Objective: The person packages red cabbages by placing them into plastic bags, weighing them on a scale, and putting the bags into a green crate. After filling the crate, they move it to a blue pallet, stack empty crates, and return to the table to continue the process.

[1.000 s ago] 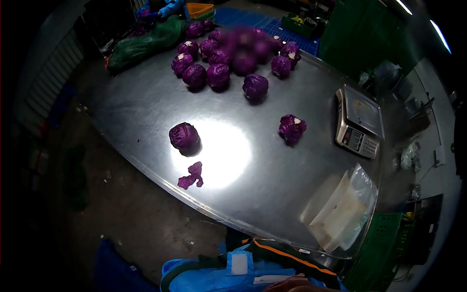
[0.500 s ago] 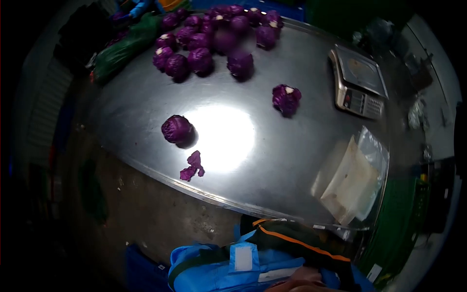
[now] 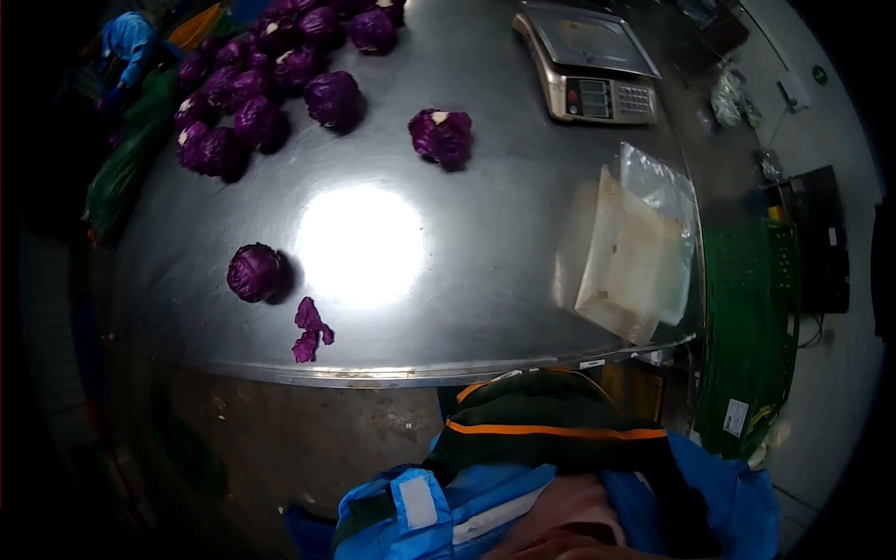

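Note:
Neither of my hands shows in the head view; only my blue jacket (image 3: 504, 509) with dark green and orange trim is at the bottom. A red cabbage (image 3: 255, 273) sits alone near the front left of the metal table (image 3: 485, 271). Just in front of it lie torn purple cabbage leaves (image 3: 308, 329). Another red cabbage (image 3: 441, 137), its pale stem end up and its outer leaves loose, rests farther back. Several more red cabbages (image 3: 257, 123) are grouped at the far left.
A scale (image 3: 588, 98) stands at the back right. Clear plastic bags (image 3: 630, 257) lie at the table's right edge, beside a green crate (image 3: 747, 327). A green sack (image 3: 135, 163) is at the left edge. Beyond it, another person's blue sleeve (image 3: 131, 47) shows.
My view has turned to the right, so the cabbages, scale and bags appear farther left. More of the green crate and my jacket front now show. No cabbage has clearly moved on the table.

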